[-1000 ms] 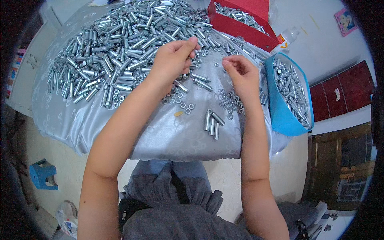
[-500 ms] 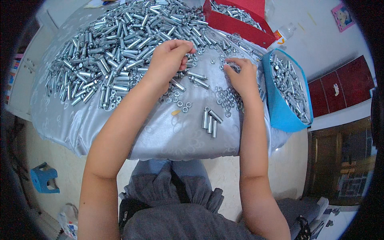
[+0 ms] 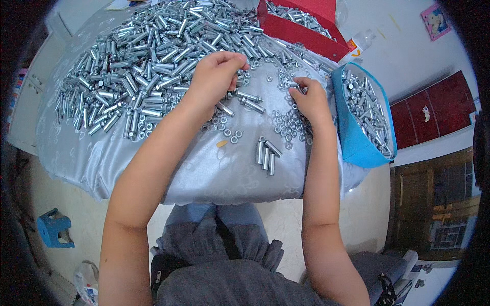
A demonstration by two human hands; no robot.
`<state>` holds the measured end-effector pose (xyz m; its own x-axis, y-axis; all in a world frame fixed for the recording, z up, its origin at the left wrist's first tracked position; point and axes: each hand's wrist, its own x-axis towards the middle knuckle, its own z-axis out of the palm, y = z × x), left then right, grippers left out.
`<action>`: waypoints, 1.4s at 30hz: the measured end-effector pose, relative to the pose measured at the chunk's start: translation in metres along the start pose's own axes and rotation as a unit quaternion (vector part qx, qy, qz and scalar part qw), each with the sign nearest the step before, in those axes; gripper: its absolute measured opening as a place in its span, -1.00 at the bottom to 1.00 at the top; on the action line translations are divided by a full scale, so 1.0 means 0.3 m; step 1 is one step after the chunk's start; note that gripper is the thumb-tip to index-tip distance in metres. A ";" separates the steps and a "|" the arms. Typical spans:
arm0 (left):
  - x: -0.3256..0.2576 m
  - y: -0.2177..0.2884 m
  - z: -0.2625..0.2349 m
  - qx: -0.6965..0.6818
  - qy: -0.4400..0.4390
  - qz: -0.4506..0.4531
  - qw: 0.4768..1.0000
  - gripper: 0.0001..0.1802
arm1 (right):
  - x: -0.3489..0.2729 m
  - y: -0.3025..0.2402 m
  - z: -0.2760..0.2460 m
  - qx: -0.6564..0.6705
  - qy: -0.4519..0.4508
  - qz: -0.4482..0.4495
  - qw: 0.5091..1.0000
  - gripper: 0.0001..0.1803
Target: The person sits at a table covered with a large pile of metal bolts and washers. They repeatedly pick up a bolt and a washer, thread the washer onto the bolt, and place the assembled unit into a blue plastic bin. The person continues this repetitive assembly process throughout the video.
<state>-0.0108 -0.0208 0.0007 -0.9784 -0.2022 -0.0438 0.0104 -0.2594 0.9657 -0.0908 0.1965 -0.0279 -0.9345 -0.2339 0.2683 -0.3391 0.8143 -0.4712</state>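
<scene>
Red box (image 3: 301,31) far side, blue bin (image 3: 352,137) right, hands among bolts (image 3: 153,66)

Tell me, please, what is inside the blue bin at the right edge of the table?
The blue bin is filled with silvery metal sleeves, piled loosely to near its rim. What lies deeper, and the bin's bottom, is covered by that top layer.

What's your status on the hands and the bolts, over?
Left hand curled on the bolt pile edge. Right hand pinching among loose nuts. Three sleeves set aside; nothing in the way.
</scene>
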 end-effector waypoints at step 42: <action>-0.010 -0.034 0.027 0.059 -0.011 0.021 0.998 -0.78 | -0.027 -0.059 0.014 -0.074 0.005 -0.059 0.995 -0.83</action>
<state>-0.0096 -0.0098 -0.0070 -0.9819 -0.1893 0.0028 0.0293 -0.1373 0.9901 -0.0778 0.1819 -0.0252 -0.8882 -0.3272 0.3227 -0.4251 0.8516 -0.3067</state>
